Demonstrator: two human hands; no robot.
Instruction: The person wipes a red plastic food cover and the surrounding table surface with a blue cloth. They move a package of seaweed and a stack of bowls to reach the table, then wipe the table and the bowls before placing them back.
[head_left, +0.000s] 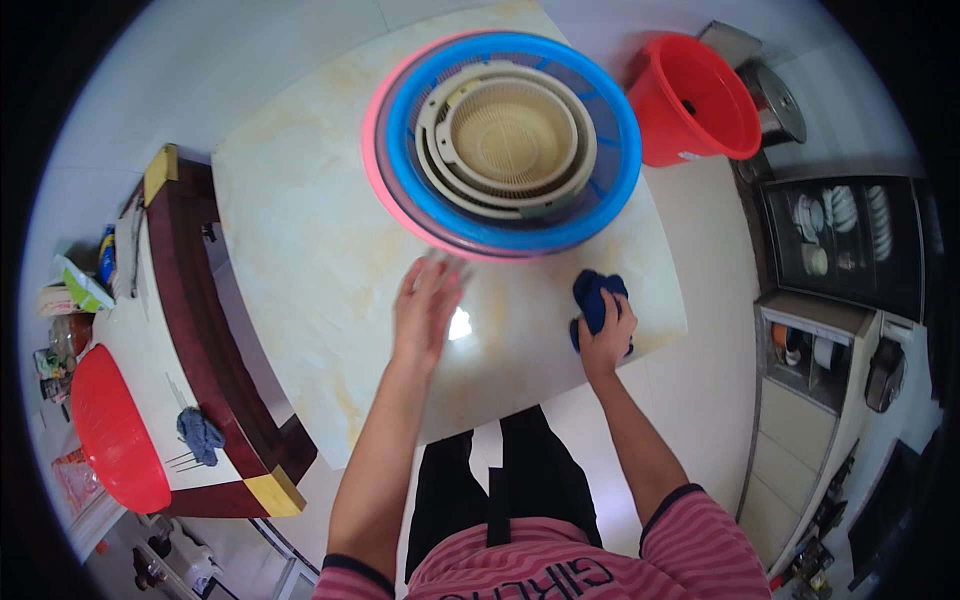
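Note:
My right hand (611, 334) grips a dark blue cloth (592, 296) on the right part of the marble-patterned table (300, 300), near its front edge. My left hand (429, 311), slightly blurred, is held over the table with its fingers apart and nothing in it. Its fingertips are just below the rim of a pink basin (375, 184); whether they touch it I cannot tell. Nested in that basin are a blue-rimmed plastic basket (626, 150) and several cream plastic strainers (514, 139).
A red bucket (701, 97) stands beyond the table's right side, near a lidded metal pot (776, 101). At right is a dish cabinet (844, 240). At left, a dark red-edged counter (195, 322) holds a red basin (116, 427) and a grey-blue cloth (200, 435).

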